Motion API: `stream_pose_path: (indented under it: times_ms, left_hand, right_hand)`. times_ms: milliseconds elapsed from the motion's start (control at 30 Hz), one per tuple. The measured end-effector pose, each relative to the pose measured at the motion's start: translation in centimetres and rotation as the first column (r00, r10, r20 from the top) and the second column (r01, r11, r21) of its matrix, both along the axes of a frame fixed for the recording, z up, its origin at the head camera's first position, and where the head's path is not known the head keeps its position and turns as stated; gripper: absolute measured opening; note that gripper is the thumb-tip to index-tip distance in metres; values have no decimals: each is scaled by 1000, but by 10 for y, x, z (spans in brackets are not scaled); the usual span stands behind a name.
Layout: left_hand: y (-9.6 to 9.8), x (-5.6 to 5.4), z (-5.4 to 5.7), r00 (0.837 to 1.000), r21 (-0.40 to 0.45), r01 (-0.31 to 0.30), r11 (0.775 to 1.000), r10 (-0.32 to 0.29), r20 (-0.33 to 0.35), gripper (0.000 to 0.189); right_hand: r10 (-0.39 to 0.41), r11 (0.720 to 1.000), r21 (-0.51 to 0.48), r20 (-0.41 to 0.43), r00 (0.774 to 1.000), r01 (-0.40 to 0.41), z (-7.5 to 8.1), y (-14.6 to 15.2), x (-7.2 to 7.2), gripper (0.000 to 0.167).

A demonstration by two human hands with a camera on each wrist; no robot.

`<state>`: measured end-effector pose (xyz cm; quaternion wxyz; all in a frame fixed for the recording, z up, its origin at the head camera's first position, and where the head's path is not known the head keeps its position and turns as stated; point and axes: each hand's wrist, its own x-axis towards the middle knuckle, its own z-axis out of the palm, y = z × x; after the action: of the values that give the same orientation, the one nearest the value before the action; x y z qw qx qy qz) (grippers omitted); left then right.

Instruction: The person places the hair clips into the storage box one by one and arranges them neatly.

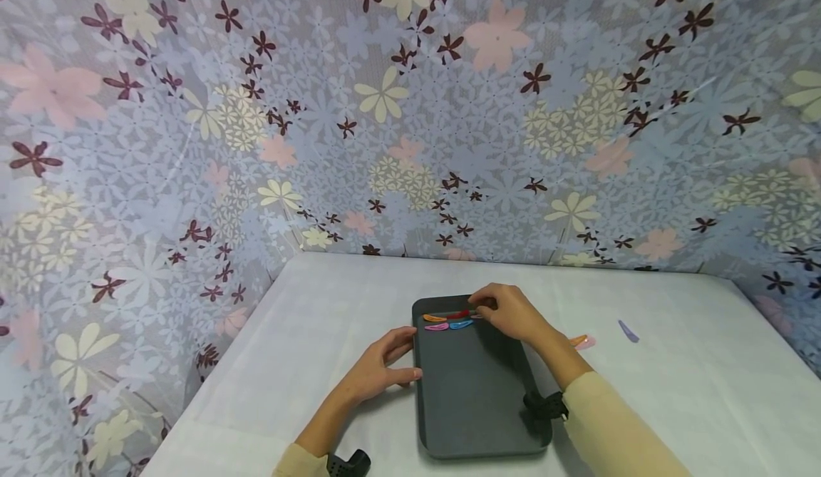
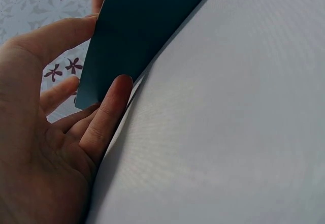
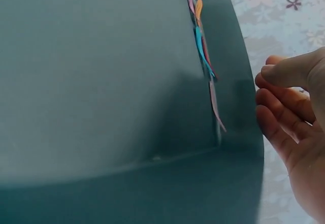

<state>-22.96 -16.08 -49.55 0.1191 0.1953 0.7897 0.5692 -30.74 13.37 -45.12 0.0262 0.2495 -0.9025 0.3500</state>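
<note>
A dark grey tray (image 1: 481, 398) lies on the white table, with several snap hair clips along its far end. Among them are an orange clip (image 1: 434, 318), a red clip (image 1: 458, 315), a pink clip (image 1: 437, 327) and a blue clip (image 1: 460, 325). A pale pink clip (image 3: 214, 99) sits closest to my right hand (image 1: 509, 313). That hand hovers at the tray's far right corner, fingers loosely bent, and nothing shows between them in the right wrist view. My left hand (image 1: 381, 366) touches the tray's left wall with thumb and fingertips spread.
On the white cloth (image 1: 699, 384) right of the tray lie a purple clip (image 1: 628, 331) and an orange clip (image 1: 579, 339) with a pink clip (image 1: 587, 344), partly behind my right forearm. A flowered curtain (image 1: 410, 142) hangs behind the table's far edge.
</note>
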Motion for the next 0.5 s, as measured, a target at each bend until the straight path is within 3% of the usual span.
stream_pose_path:
  times_ms: [500]
  left_hand:
    - [1, 1, 2, 1000, 15, 10, 1000, -10, -2, 75]
  right_hand:
    - [18, 1000, 12, 19, 1000, -18, 16, 7, -1, 20]
